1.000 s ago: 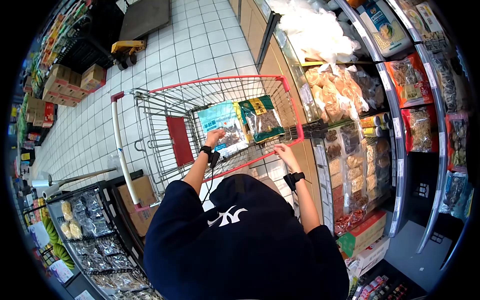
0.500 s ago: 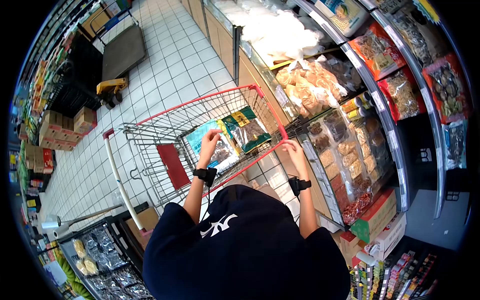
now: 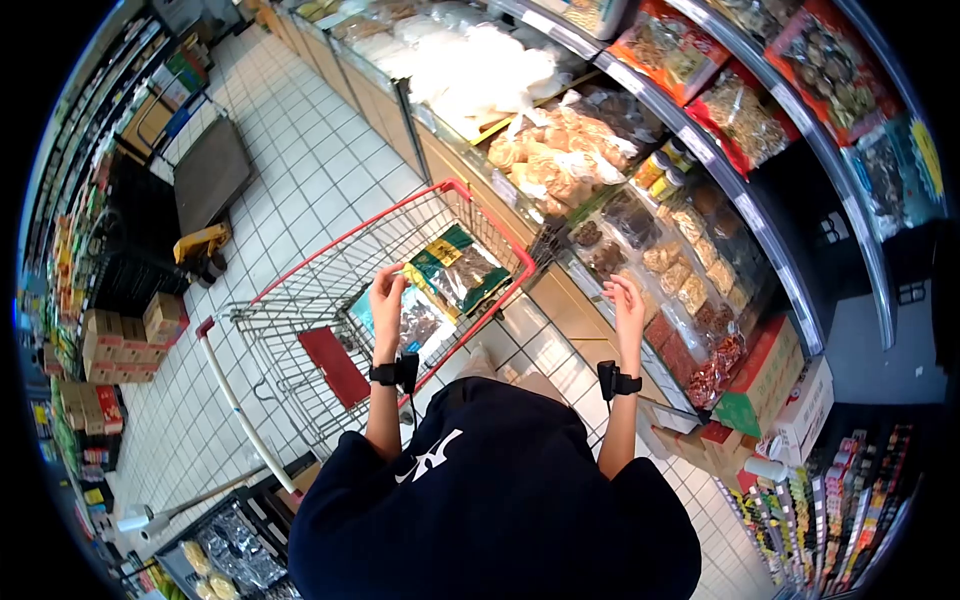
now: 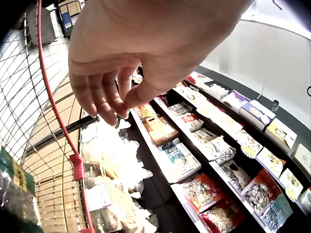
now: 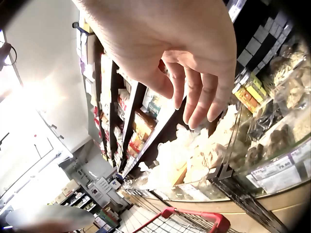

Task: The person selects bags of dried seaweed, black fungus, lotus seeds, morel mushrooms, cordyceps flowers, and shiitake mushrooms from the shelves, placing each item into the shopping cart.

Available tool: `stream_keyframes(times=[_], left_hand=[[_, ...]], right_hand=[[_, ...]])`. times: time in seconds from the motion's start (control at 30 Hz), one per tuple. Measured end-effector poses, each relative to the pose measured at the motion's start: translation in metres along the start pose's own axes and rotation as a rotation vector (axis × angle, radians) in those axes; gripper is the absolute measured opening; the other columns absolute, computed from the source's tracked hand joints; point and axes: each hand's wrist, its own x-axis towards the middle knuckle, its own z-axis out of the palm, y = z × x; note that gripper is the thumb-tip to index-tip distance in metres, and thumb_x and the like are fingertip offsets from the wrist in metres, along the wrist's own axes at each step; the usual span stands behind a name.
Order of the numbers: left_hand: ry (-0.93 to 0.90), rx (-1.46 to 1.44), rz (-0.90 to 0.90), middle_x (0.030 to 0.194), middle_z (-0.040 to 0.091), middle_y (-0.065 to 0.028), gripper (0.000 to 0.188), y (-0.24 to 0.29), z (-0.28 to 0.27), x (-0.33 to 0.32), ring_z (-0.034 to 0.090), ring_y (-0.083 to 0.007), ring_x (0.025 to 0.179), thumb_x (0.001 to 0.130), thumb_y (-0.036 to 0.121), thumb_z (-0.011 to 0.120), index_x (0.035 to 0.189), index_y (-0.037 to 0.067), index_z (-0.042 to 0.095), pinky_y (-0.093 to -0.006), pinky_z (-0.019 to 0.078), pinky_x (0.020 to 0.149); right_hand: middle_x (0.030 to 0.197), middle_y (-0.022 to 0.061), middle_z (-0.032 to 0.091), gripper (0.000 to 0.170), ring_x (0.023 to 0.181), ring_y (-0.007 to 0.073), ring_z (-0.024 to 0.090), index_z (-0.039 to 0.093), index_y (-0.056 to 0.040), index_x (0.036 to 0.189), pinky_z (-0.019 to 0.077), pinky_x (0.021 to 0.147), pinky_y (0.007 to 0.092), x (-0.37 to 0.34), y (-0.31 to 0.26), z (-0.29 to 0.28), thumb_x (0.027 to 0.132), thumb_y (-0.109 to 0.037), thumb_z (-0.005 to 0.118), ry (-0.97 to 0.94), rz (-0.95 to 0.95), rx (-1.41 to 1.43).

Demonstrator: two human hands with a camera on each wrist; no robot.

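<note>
In the head view my left hand [image 3: 388,312] hovers over the cart's near side with nothing in it; its fingers hang loosely bent in the left wrist view. My right hand [image 3: 627,318] is raised, empty, in front of the glass-sided display of dried goods [image 3: 690,290], its fingers relaxed in the right wrist view. Inside the red-rimmed shopping cart [image 3: 345,236] lie a green and yellow bag [image 3: 462,268] and a light blue bag [image 3: 418,330], side by side. The left hand partly overlaps the blue bag in the head view.
Bags of tan food [image 3: 560,150] and white bags [image 3: 480,80] fill the counter beyond the cart. Shelves of packaged goods [image 3: 675,50] curve along the right. A flat trolley [image 3: 212,170] and cardboard boxes [image 3: 160,320] stand at the left.
The view has turned to the right. My left hand has risen from over the blue bag, and my right hand has moved away from the cart's rim toward the display.
</note>
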Motion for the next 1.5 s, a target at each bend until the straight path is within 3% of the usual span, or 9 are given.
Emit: stream_keyframes(times=[0.2,0.5,0.73,0.8,0.93,1.0,1.2,1.27,1.5], left_hand=[[-0.054,-0.070,-0.030,0.085,0.060,0.0001,0.026,0.000,0.042,-0.014,0.056,-0.0076,0.080,0.092,0.022,0.058,0.112,0.006,0.060,-0.0226,0.0447,0.075],[-0.413,-0.057,-0.105,0.086,0.061,0.0004,0.025,0.006,0.145,-0.043,0.056,-0.0068,0.081,0.091,0.021,0.058,0.111,0.005,0.061,-0.0225,0.0451,0.077],[-0.582,-0.150,-0.107,0.087,0.062,0.0001,0.020,0.010,0.208,-0.068,0.057,-0.0068,0.082,0.092,0.017,0.056,0.109,0.005,0.061,-0.0214,0.0450,0.076],[-0.628,-0.118,-0.110,0.090,0.061,-0.0011,0.026,0.008,0.226,-0.071,0.057,-0.0082,0.083,0.093,0.018,0.057,0.116,0.005,0.056,-0.0236,0.0460,0.079],[-0.550,-0.150,-0.045,0.090,0.061,-0.0044,0.036,0.013,0.262,-0.093,0.057,-0.0095,0.080,0.094,0.014,0.055,0.126,0.002,0.045,-0.0232,0.0465,0.075],[-0.608,-0.141,-0.005,0.097,0.060,-0.0039,0.045,0.012,0.276,-0.099,0.058,-0.0101,0.085,0.094,0.020,0.056,0.133,0.009,0.038,-0.0271,0.0465,0.082],[-0.570,-0.174,0.032,0.098,0.061,-0.0060,0.045,0.005,0.315,-0.134,0.058,-0.0112,0.084,0.093,0.017,0.055,0.133,0.007,0.037,-0.0282,0.0467,0.082],[-0.647,-0.191,0.010,0.095,0.061,-0.0076,0.045,0.004,0.325,-0.141,0.058,-0.0121,0.082,0.093,0.011,0.055,0.133,0.004,0.035,-0.0252,0.0459,0.078],[-0.804,-0.101,0.108,0.094,0.060,-0.0053,0.030,0.036,0.360,-0.151,0.057,-0.0113,0.084,0.093,0.009,0.053,0.121,0.001,0.049,-0.0245,0.0454,0.077]], right_hand=[[0.098,0.0085,0.064,0.023,0.087,0.0127,0.060,0.057,0.0027,0.111,0.0460,0.082,0.0255,-0.025,-0.017,-0.057,0.096,-0.014,0.051,0.146,-0.070,0.078],[0.098,0.0069,0.064,0.021,0.087,0.0112,0.058,0.058,0.0018,0.109,0.0448,0.079,0.0241,-0.079,-0.048,-0.158,0.095,-0.012,0.051,0.424,-0.165,0.006],[0.098,0.0079,0.064,0.023,0.087,0.0121,0.059,0.057,0.0004,0.111,0.0470,0.079,0.0247,-0.129,-0.065,-0.226,0.097,-0.015,0.049,0.601,-0.223,-0.028],[0.098,0.0079,0.064,0.023,0.086,0.0118,0.059,0.056,0.0004,0.112,0.0472,0.079,0.0247,-0.140,-0.065,-0.250,0.097,-0.016,0.049,0.639,-0.244,-0.049],[0.098,0.0077,0.064,0.023,0.086,0.0120,0.059,0.056,0.0012,0.112,0.0463,0.080,0.0246,-0.160,-0.077,-0.287,0.097,-0.014,0.049,0.673,-0.252,-0.093],[0.098,0.0076,0.064,0.023,0.086,0.0121,0.059,0.056,0.0016,0.112,0.0457,0.080,0.0247,-0.170,-0.086,-0.301,0.097,-0.013,0.048,0.691,-0.227,-0.090],[0.097,0.0082,0.063,0.024,0.085,0.0119,0.058,0.056,0.0021,0.112,0.0453,0.080,0.0249,-0.194,-0.071,-0.338,0.096,-0.014,0.050,0.711,-0.207,-0.102],[0.098,0.0080,0.063,0.024,0.086,0.0121,0.058,0.055,0.0025,0.112,0.0451,0.081,0.0251,-0.198,-0.070,-0.342,0.096,-0.015,0.050,0.707,-0.189,-0.098],[0.096,0.0078,0.063,0.023,0.086,0.0118,0.058,0.055,0.0031,0.112,0.0453,0.082,0.0248,-0.183,-0.074,-0.357,0.096,-0.011,0.050,0.632,-0.194,-0.043]])
